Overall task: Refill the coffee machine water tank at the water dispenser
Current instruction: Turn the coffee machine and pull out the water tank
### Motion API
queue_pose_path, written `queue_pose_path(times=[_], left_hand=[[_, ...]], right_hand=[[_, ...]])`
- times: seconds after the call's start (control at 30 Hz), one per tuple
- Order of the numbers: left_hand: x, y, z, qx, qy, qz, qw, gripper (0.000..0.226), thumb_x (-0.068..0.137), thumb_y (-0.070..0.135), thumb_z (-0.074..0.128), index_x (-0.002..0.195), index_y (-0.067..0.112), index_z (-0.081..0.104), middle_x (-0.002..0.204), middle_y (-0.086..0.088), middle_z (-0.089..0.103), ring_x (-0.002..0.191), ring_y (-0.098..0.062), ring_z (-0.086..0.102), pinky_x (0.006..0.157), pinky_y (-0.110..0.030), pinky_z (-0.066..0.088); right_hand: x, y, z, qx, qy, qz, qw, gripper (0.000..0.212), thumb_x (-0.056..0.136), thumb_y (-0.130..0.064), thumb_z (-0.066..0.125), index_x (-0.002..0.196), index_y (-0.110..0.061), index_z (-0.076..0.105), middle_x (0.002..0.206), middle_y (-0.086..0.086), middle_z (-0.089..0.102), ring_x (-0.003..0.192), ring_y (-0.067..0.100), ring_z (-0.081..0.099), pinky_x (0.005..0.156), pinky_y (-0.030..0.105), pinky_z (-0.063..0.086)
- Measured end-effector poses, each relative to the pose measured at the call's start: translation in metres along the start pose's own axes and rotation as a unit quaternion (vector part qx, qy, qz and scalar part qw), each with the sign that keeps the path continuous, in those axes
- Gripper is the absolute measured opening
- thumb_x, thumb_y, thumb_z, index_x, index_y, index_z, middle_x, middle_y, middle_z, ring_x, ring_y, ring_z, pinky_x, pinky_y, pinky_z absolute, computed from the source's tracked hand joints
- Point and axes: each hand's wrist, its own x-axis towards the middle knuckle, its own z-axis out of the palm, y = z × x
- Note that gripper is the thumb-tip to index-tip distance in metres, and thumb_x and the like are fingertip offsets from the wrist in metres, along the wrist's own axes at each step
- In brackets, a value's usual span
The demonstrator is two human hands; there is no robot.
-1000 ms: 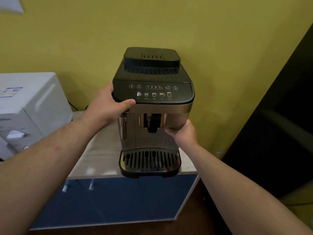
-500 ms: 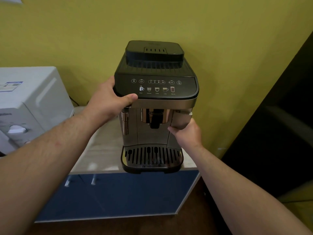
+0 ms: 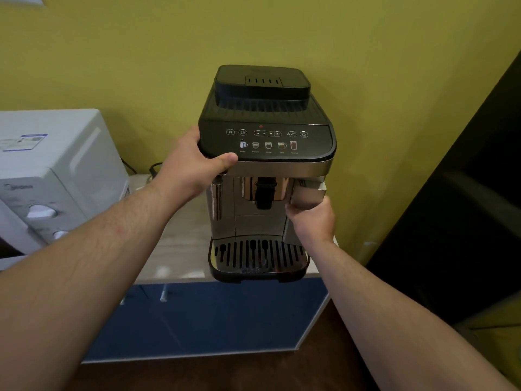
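The right hand (image 3: 311,221) has its grip closed on the water tank (image 3: 308,193) front, tank body running rearward from it, while the left hand (image 3: 194,167) clamps the coffee machine (image 3: 267,142) top corner.

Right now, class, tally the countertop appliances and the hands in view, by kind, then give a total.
Coffee machine: 1
Microwave: 1
Hands: 2, left hand and right hand
Total: 4

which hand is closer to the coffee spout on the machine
Right. The right hand grips the silver panel just beside the coffee spout, at spout height. The left hand holds the upper left corner of the coffee machine, above and farther off.
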Motion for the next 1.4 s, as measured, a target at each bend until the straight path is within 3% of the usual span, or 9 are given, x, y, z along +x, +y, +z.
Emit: queue_pose_path(times=[0.3,0.53,0.73,0.9,1.0,1.2,1.3,1.4], left_hand=[[0.001,-0.001,0.0,-0.022,-0.005,0.002,1.0,0.055,0.083,0.021,0.078,0.133,0.02,0.054,0.117,0.006,0.067,0.105,-0.011,0.064,0.079,-0.02,0.052],[-0.001,0.002,-0.002,-0.026,-0.006,0.002,1.0,0.056,0.083,0.021,0.078,0.133,0.019,0.054,0.114,0.01,0.064,0.101,-0.004,0.061,0.078,-0.015,0.049],[-0.002,0.002,-0.001,-0.026,-0.009,0.009,1.0,0.057,0.083,0.021,0.079,0.134,0.019,0.053,0.117,0.009,0.065,0.105,-0.007,0.061,0.081,-0.015,0.048],[-0.003,0.002,-0.002,-0.024,-0.006,0.002,1.0,0.056,0.083,0.022,0.078,0.133,0.019,0.054,0.115,0.01,0.065,0.104,-0.008,0.062,0.078,-0.011,0.046],[-0.003,0.002,-0.001,-0.028,-0.007,-0.002,1.0,0.056,0.083,0.023,0.079,0.133,0.02,0.054,0.118,0.008,0.066,0.106,-0.01,0.062,0.083,-0.018,0.049],[-0.003,0.004,-0.001,-0.031,-0.01,-0.008,0.999,0.057,0.083,0.022,0.078,0.134,0.02,0.052,0.116,0.009,0.064,0.107,-0.01,0.062,0.078,-0.012,0.046],[-0.002,0.001,-0.002,-0.033,-0.014,-0.009,0.999,0.06,0.083,0.023,0.079,0.136,0.019,0.051,0.121,0.007,0.065,0.11,-0.012,0.062,0.087,-0.02,0.05],[0.0,-0.002,-0.001,-0.035,-0.015,-0.009,0.999,0.06,0.082,0.025,0.079,0.135,0.02,0.052,0.123,0.005,0.066,0.112,-0.013,0.063,0.097,-0.029,0.051]], right_hand=[[-0.022,-0.001,-0.01,-0.003,0.016,0.027,0.999,0.049,0.067,-0.029,0.083,0.105,-0.024,0.052,0.091,-0.007,0.062,0.085,0.014,0.063,0.063,0.021,0.05],[-0.039,-0.007,-0.018,0.001,0.011,0.035,0.999,0.051,0.069,-0.023,0.083,0.105,-0.025,0.048,0.089,-0.01,0.057,0.081,0.008,0.059,0.057,0.016,0.045],[-0.052,-0.005,-0.024,0.001,0.016,0.039,0.999,0.052,0.068,-0.023,0.083,0.107,-0.023,0.049,0.09,-0.009,0.058,0.081,0.009,0.059,0.057,0.017,0.045],[-0.065,-0.006,-0.03,0.001,0.023,0.04,0.999,0.052,0.069,-0.022,0.083,0.105,-0.027,0.044,0.086,-0.017,0.05,0.075,0.003,0.051,0.056,0.013,0.04],[-0.07,-0.006,-0.033,-0.003,0.022,0.045,0.999,0.051,0.069,-0.023,0.083,0.105,-0.025,0.046,0.087,-0.014,0.054,0.077,0.006,0.055,0.056,0.015,0.043],[-0.086,0.001,-0.039,0.002,0.026,0.05,0.998,0.052,0.069,-0.024,0.084,0.107,-0.023,0.049,0.089,-0.011,0.057,0.082,0.01,0.06,0.059,0.018,0.047],[-0.09,0.002,-0.037,0.037,0.028,0.058,0.997,0.06,0.069,-0.026,0.086,0.115,-0.022,0.049,0.097,-0.008,0.06,0.09,0.012,0.061,0.063,0.017,0.05],[-0.092,-0.002,-0.034,0.072,0.033,0.062,0.995,0.064,0.068,-0.024,0.088,0.116,-0.023,0.047,0.1,-0.006,0.06,0.09,0.011,0.061,0.055,0.009,0.046]])
